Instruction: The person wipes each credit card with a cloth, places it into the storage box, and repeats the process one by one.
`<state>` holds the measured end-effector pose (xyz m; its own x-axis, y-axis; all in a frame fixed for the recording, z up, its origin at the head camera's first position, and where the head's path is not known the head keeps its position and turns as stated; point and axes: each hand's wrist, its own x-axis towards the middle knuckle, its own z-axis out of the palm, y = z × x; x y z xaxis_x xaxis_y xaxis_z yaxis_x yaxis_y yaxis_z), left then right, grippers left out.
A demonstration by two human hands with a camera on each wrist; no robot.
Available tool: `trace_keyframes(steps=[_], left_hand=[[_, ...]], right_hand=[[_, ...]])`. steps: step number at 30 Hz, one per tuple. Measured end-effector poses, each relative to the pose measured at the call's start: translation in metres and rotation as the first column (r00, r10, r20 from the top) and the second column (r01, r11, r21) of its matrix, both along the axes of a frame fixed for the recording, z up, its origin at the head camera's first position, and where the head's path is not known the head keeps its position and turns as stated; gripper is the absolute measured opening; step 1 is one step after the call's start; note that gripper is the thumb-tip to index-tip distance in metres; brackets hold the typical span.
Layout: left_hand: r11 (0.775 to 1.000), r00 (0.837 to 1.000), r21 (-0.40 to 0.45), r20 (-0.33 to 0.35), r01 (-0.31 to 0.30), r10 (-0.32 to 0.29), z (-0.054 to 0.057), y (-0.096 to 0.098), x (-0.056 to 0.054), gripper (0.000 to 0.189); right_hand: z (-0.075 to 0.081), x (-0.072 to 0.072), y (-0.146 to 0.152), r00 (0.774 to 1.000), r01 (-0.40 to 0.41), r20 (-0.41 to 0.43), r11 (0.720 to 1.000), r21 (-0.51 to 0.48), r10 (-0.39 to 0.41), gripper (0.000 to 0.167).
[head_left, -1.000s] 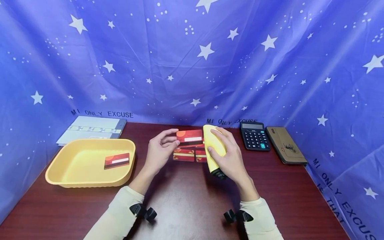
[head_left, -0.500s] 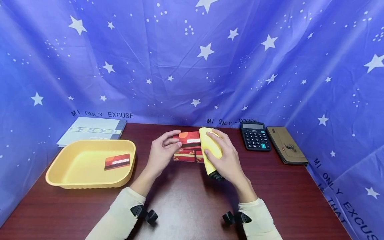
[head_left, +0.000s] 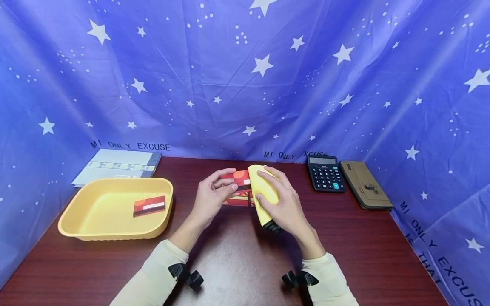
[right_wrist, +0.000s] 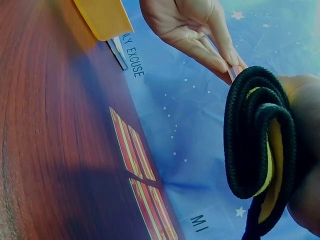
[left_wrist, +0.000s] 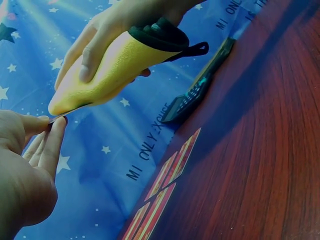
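Note:
My left hand [head_left: 209, 196] pinches a red bank card [head_left: 241, 176] by its left end, between thumb and fingertips, above the table. My right hand [head_left: 285, 197] grips a folded yellow cloth [head_left: 264, 189] with a dark edge, and the cloth lies over the card's right part. In the left wrist view the card's thin edge runs into the cloth [left_wrist: 107, 75]. Below, several red and gold cards [right_wrist: 132, 147] lie in two rows on the table, partly hidden in the head view by the hands and cloth.
A yellow plastic basin [head_left: 88, 234] stands at left, with one red card [head_left: 149, 206] inside. Behind it lies a grey-white notebook or box [head_left: 122, 159]. A black calculator [head_left: 325, 173] and a brown wallet [head_left: 365, 185] lie at back right. Blue star-patterned curtain [head_left: 214, 76] surrounds the table.
The right hand has moved left with the cloth, covering more of the held card. My left hand has shifted slightly right with the card.

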<state>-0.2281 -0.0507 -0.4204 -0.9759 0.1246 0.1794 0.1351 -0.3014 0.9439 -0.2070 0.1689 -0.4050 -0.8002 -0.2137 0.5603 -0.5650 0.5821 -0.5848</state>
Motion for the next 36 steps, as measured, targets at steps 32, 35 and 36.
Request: trace_keyframes(steps=[32, 35, 36], left_hand=[[0.995, 0.999, -0.095, -0.053, -0.001, -0.004, 0.002, -0.003, 0.002, 0.046], [0.992, 0.998, -0.128, -0.058, -0.005, -0.002, 0.003, -0.004, 0.002, 0.045], [0.991, 0.998, -0.134, -0.059, -0.003, -0.005, 0.004, -0.005, 0.001, 0.045]], right_hand=[[-0.003, -0.001, -0.004, 0.999, -0.015, -0.045, 0.998, 0.055, 0.017, 0.061], [-0.004, -0.004, 0.001, 0.999, 0.003, -0.041, 1.000, 0.030, -0.001, 0.061], [-0.004, -0.005, 0.003, 0.999, 0.007, -0.037, 1.000, 0.023, -0.006, 0.062]])
